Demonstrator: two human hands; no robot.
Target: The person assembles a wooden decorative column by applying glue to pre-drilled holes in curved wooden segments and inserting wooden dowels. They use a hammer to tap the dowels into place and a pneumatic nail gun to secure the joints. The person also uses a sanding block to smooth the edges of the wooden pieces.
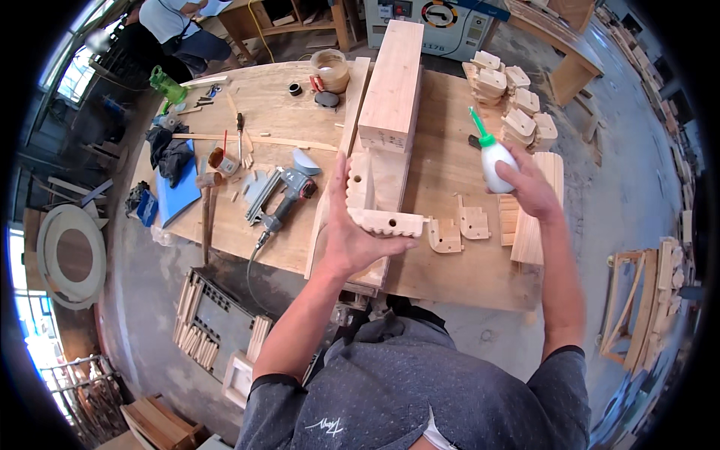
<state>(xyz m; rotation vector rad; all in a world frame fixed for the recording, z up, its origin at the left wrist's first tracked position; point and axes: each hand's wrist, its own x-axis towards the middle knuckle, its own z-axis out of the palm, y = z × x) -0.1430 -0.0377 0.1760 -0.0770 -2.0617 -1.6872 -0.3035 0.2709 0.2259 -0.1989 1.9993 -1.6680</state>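
My left hand (pixel 346 238) is closed around a pale L-shaped wooden piece (pixel 387 220) with a scalloped edge and round holes. It is held against the near end of a thick wooden beam (pixel 393 75) on the workbench. Whether it is one part or two joined ones, I cannot tell. In my right hand (pixel 535 187), raised over the bench's right side, is a white squeeze bottle (pixel 495 166) with a green nozzle, tilted with the tip up and to the left. Between the hands lie two small curved wooden pieces (pixel 446 236) with thin pegs sticking out.
Shaped wooden blocks (pixel 519 124) are piled at the far right, with flat boards (pixel 549 210) nearer me. Left of the beam are a nail gun (pixel 281 196) with a hose, a mallet (pixel 208 180), a screwdriver (pixel 240 129) and a glue tub (pixel 330 71). Another person (pixel 176 30) stands far left.
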